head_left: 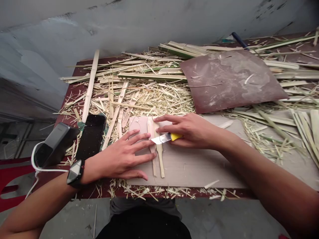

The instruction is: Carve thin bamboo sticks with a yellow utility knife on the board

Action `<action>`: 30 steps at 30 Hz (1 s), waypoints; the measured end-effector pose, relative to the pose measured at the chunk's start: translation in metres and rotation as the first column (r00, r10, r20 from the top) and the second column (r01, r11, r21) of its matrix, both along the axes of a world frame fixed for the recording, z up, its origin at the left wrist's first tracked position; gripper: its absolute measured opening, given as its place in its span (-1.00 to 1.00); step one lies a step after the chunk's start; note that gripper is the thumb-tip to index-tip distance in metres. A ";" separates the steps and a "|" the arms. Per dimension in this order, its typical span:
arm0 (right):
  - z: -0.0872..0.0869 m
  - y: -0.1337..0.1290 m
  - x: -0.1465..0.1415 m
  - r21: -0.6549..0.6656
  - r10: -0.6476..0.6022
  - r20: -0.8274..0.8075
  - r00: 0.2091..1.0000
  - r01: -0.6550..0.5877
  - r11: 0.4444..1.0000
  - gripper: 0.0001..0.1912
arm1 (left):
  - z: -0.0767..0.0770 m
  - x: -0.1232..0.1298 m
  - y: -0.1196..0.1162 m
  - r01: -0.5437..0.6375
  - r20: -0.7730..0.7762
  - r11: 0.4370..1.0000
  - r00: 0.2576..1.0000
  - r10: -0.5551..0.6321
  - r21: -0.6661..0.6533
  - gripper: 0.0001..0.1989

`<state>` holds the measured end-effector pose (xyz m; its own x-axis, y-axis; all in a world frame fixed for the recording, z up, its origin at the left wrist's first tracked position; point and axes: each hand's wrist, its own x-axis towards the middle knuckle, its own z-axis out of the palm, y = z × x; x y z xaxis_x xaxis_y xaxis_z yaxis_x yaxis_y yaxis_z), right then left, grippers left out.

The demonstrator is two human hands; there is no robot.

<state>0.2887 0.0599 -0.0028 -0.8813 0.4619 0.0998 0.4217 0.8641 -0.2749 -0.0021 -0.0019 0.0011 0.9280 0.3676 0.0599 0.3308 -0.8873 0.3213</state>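
Note:
Two pale bamboo pieces lie side by side on a light board [199, 162]. The left piece [154, 167] passes beneath the fingertips of my left hand [128, 154], whose fingers are spread flat. Beside it lies a piece with a narrow handle-like end [161, 163]. My right hand [190, 131] holds a yellow utility knife [175, 136], its blade [161, 138] pointing left across both pieces. The index finger of my right hand reaches toward their upper ends. Part of the knife's handle is hidden under my right hand.
Shavings [164, 98] and bamboo strips [152, 77] cover the back of the table. A brown sheet [231, 79] lies at the back right. A black phone [91, 136] and a dark device with a white cable [53, 144] sit at the left, near my forearm.

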 end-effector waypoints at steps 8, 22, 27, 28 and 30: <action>0.000 0.001 0.003 0.042 0.000 -0.028 1.000 0.001 0.999 -0.67 | -0.001 0.000 0.001 0.012 -0.023 1.000 1.000 -0.012 0.013 -0.43; 0.001 0.001 0.003 0.149 -0.064 -0.138 0.988 0.085 0.985 -0.75 | 0.004 -0.002 0.003 0.046 0.007 0.996 0.999 -0.046 0.082 -0.44; 0.001 0.002 0.002 0.144 -0.073 -0.142 0.987 0.093 0.985 -0.74 | 0.004 -0.004 0.006 0.015 -0.005 0.991 1.000 -0.014 0.136 -0.46; 0.000 0.002 0.002 0.145 -0.077 -0.141 0.987 0.097 0.985 -0.73 | 0.004 -0.005 0.006 0.001 -0.003 0.989 1.000 0.000 0.149 -0.47; -0.001 0.002 0.003 0.150 -0.085 -0.133 0.987 0.105 0.983 -0.72 | 0.004 -0.006 0.007 -0.022 0.001 0.986 1.000 0.022 0.166 -0.48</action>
<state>0.2914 0.0624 -0.0034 -0.8099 0.5128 0.2846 0.4744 0.8582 -0.1962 -0.0078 0.0055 0.0047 0.9199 0.3730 0.1209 0.3512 -0.9209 0.1693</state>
